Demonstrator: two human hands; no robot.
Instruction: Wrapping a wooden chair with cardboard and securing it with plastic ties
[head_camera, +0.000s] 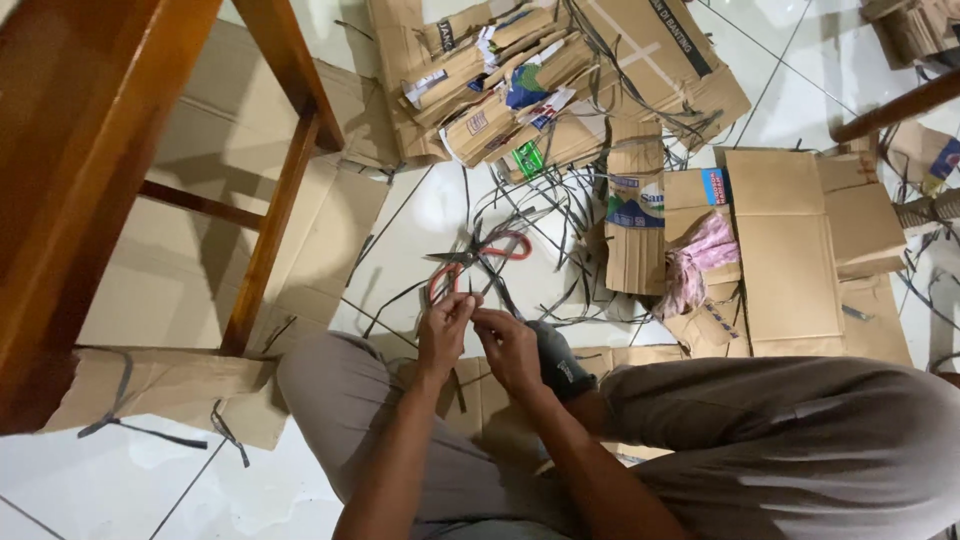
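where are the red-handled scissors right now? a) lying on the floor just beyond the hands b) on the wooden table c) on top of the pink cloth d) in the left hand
a: the red-handled scissors lie on the white floor among dark strips, just past the left hand and right hand, which pinch a thin strip between them rather than the scissors.

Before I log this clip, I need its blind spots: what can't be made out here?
- Head view: what the left hand and right hand pinch; the fingers cover it, too small.
- Strap: its near end is lost behind both hands.
- Roll of tape: partly behind the right wrist.
- Scissors: blades blend into the tangled straps.
- Wooden chair: cut off by the left edge.
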